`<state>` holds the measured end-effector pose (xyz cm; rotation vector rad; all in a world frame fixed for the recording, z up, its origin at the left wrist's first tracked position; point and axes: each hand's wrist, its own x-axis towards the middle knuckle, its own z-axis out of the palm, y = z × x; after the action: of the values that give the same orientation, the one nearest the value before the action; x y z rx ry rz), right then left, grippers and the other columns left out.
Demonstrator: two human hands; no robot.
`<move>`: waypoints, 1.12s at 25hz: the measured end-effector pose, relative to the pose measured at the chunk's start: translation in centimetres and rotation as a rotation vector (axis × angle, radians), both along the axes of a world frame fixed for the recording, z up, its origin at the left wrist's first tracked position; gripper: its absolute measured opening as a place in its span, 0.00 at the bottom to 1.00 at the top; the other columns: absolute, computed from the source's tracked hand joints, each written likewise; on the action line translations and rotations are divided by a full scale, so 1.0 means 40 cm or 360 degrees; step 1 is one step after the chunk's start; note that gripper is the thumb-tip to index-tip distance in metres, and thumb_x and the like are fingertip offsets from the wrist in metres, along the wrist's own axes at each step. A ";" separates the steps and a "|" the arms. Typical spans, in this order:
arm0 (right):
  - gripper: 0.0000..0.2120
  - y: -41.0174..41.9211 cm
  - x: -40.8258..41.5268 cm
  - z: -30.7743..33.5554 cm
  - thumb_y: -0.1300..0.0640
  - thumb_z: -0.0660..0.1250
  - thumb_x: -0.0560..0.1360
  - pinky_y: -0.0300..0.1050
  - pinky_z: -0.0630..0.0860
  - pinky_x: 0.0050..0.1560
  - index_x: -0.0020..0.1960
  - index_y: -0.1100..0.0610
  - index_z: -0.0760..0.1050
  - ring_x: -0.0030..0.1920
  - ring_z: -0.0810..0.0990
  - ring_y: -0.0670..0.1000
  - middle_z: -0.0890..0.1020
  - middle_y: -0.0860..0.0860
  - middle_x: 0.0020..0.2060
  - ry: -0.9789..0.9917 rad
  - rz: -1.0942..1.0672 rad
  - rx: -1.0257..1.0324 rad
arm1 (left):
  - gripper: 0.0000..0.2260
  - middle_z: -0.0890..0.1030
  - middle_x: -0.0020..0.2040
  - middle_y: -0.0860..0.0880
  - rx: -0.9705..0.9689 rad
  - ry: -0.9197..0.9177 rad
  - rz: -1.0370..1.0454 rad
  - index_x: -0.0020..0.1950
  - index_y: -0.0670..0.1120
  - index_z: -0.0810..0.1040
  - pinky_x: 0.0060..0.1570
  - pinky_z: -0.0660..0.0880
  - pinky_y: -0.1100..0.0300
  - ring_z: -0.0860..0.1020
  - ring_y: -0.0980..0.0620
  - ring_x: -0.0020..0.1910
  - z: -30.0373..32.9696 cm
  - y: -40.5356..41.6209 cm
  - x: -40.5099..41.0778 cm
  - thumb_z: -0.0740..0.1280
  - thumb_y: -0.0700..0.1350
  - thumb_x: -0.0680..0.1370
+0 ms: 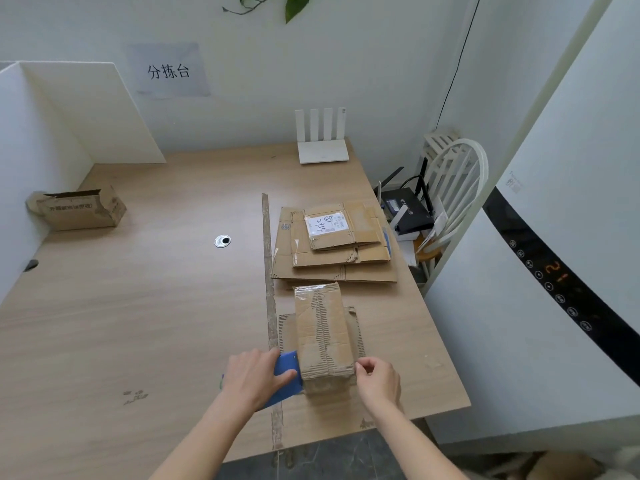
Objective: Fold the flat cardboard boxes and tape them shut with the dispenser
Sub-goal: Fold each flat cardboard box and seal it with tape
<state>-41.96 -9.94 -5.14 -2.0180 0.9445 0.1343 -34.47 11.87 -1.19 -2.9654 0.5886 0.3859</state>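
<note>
Desk (pixel 138 306) of pale wood grain fills most of my view, pushed into a corner of white walls, with a strip of old tape residue (pixel 268 271) running down it from the middle to the near edge. On the wall I read a paper sign (pixel 168 71), and a green leaf (pixel 294 5) hangs in from the top. At the far edge stands a white router (pixel 323 147); to the far left an open, battered carton (pixel 81 209) rests against a white partition (pixel 79 112). A white chair (pixel 453 188) holding black routers sits off the desk's right side, next to a tall white appliance (pixel 554 271) with a lit orange display. Flattened boxes (pixel 332 244) lie stacked on the right, the top one bearing a white label. Nearer me stands the folded box (pixel 323 334), worn brown cardboard with torn corrugated strips and clear tape across its far end, sitting on a flat cardboard sheet (pixel 356 327). My left hand (pixel 252 375) wraps around the blue tape dispenser (pixel 285 379), holding it against the box's near left side. My right hand (pixel 377 375) has thumb and forefinger pinched together at the box's near right corner; what they grip I cannot tell.
</note>
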 end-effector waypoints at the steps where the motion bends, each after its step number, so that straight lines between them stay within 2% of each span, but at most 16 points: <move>1: 0.10 -0.001 0.005 -0.001 0.55 0.68 0.80 0.46 0.77 0.60 0.60 0.53 0.82 0.58 0.81 0.51 0.85 0.50 0.57 0.0030 0.0032 0.0029 | 0.21 0.72 0.35 0.54 0.0015 -0.0004 0.0014 0.48 0.52 0.75 0.30 0.61 0.58 0.73 0.52 0.34 0.001 -0.009 0.002 0.56 0.69 0.76; 2: 0.15 -0.011 0.009 0.000 0.54 0.68 0.80 0.46 0.76 0.62 0.66 0.53 0.79 0.62 0.80 0.52 0.83 0.50 0.61 0.0097 0.0084 0.0065 | 0.21 0.73 0.35 0.54 0.0017 -0.0019 0.0021 0.48 0.52 0.74 0.30 0.62 0.58 0.73 0.52 0.34 0.000 -0.016 0.007 0.56 0.69 0.76; 4: 0.30 -0.035 0.012 -0.002 0.51 0.69 0.80 0.48 0.71 0.69 0.79 0.51 0.64 0.71 0.74 0.54 0.76 0.49 0.71 0.0251 0.0163 0.0103 | 0.22 0.75 0.37 0.54 0.0017 -0.0056 0.0001 0.48 0.53 0.74 0.31 0.64 0.58 0.74 0.52 0.35 -0.003 -0.021 0.016 0.56 0.70 0.76; 5: 0.34 -0.042 0.013 0.003 0.52 0.69 0.80 0.49 0.70 0.71 0.81 0.50 0.58 0.74 0.71 0.54 0.72 0.48 0.74 0.0260 0.0164 0.0079 | 0.22 0.75 0.37 0.54 0.0015 -0.0062 0.0003 0.48 0.53 0.74 0.31 0.64 0.58 0.74 0.52 0.35 -0.004 -0.024 0.018 0.56 0.70 0.76; 7: 0.29 -0.024 0.021 0.023 0.54 0.63 0.82 0.50 0.67 0.75 0.81 0.49 0.58 0.76 0.67 0.52 0.67 0.48 0.77 0.0066 0.0141 0.0013 | 0.21 0.75 0.37 0.54 0.0003 -0.0082 -0.0010 0.48 0.53 0.73 0.31 0.63 0.58 0.75 0.51 0.36 -0.009 -0.031 0.018 0.55 0.70 0.76; 8: 0.28 -0.001 0.030 0.039 0.51 0.59 0.84 0.51 0.64 0.77 0.82 0.48 0.55 0.78 0.63 0.50 0.62 0.46 0.80 -0.0053 0.0205 0.0012 | 0.21 0.74 0.37 0.53 -0.0002 -0.0087 -0.0020 0.47 0.53 0.73 0.31 0.62 0.58 0.75 0.51 0.36 -0.010 -0.035 0.018 0.55 0.69 0.76; 9: 0.30 0.027 0.043 0.051 0.46 0.56 0.85 0.52 0.58 0.79 0.83 0.48 0.49 0.80 0.55 0.48 0.53 0.46 0.82 -0.0104 0.0336 0.0029 | 0.21 0.75 0.37 0.53 -0.0001 -0.0084 -0.0019 0.47 0.53 0.73 0.30 0.62 0.58 0.74 0.52 0.36 -0.008 -0.038 0.019 0.55 0.69 0.76; 11: 0.38 0.079 0.061 0.046 0.36 0.50 0.83 0.55 0.44 0.80 0.81 0.50 0.32 0.80 0.38 0.48 0.32 0.46 0.79 0.0042 0.0645 0.0005 | 0.21 0.76 0.38 0.53 0.0004 -0.0055 -0.0010 0.48 0.53 0.73 0.31 0.63 0.58 0.76 0.52 0.36 -0.009 -0.042 0.020 0.55 0.70 0.76; 13: 0.42 0.097 0.070 0.025 0.35 0.49 0.83 0.58 0.39 0.79 0.78 0.53 0.23 0.79 0.32 0.52 0.24 0.50 0.75 0.0167 0.0784 -0.0143 | 0.22 0.77 0.39 0.53 0.0030 -0.0032 0.0012 0.49 0.52 0.74 0.32 0.65 0.58 0.77 0.51 0.37 -0.010 -0.047 0.020 0.55 0.70 0.76; 17: 0.44 0.094 0.070 0.030 0.38 0.52 0.83 0.58 0.41 0.80 0.76 0.55 0.21 0.80 0.33 0.58 0.24 0.54 0.76 0.0222 0.0754 -0.0210 | 0.22 0.77 0.39 0.54 0.0149 -0.0019 0.0132 0.49 0.53 0.75 0.37 0.68 0.57 0.77 0.51 0.39 -0.021 -0.068 0.023 0.57 0.70 0.76; 20: 0.45 0.109 0.070 0.037 0.39 0.52 0.84 0.58 0.42 0.80 0.73 0.55 0.18 0.80 0.34 0.59 0.25 0.54 0.77 0.0250 0.0749 -0.0198 | 0.16 0.82 0.50 0.53 0.0351 -0.0068 -0.0008 0.55 0.52 0.78 0.42 0.69 0.56 0.82 0.51 0.49 -0.032 -0.090 0.027 0.62 0.63 0.80; 22: 0.45 0.102 0.066 0.032 0.38 0.53 0.83 0.58 0.43 0.80 0.71 0.53 0.17 0.81 0.35 0.58 0.25 0.54 0.77 0.0228 0.0761 -0.0237 | 0.16 0.82 0.52 0.52 0.0292 -0.0059 0.0009 0.58 0.52 0.75 0.42 0.68 0.55 0.82 0.50 0.51 -0.056 -0.096 0.028 0.60 0.62 0.81; 25: 0.52 0.089 0.065 0.011 0.30 0.56 0.78 0.58 0.46 0.80 0.74 0.52 0.18 0.81 0.37 0.58 0.25 0.52 0.77 0.0240 0.0780 -0.0220 | 0.18 0.82 0.49 0.51 0.0034 -0.0102 0.0117 0.63 0.54 0.69 0.35 0.68 0.55 0.83 0.48 0.46 -0.128 -0.045 0.004 0.57 0.65 0.81; 26: 0.56 0.093 0.063 0.006 0.27 0.58 0.75 0.58 0.48 0.79 0.75 0.52 0.19 0.81 0.39 0.58 0.26 0.52 0.78 0.0234 0.0781 -0.0261 | 0.20 0.82 0.48 0.51 -0.0045 -0.0141 0.0143 0.66 0.55 0.68 0.32 0.67 0.55 0.83 0.48 0.43 -0.158 -0.017 -0.004 0.59 0.65 0.80; 28: 0.61 0.117 0.048 -0.005 0.26 0.63 0.70 0.56 0.55 0.78 0.78 0.51 0.23 0.81 0.47 0.57 0.34 0.52 0.81 0.0146 0.0675 -0.0360 | 0.25 0.79 0.42 0.49 -0.0195 -0.0135 0.0179 0.66 0.57 0.69 0.25 0.65 0.58 0.80 0.47 0.33 -0.216 0.051 -0.013 0.71 0.62 0.74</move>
<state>-40.03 -5.28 -5.33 -2.4199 0.5934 0.3678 -34.97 13.91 -9.82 -3.1229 0.4535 0.2390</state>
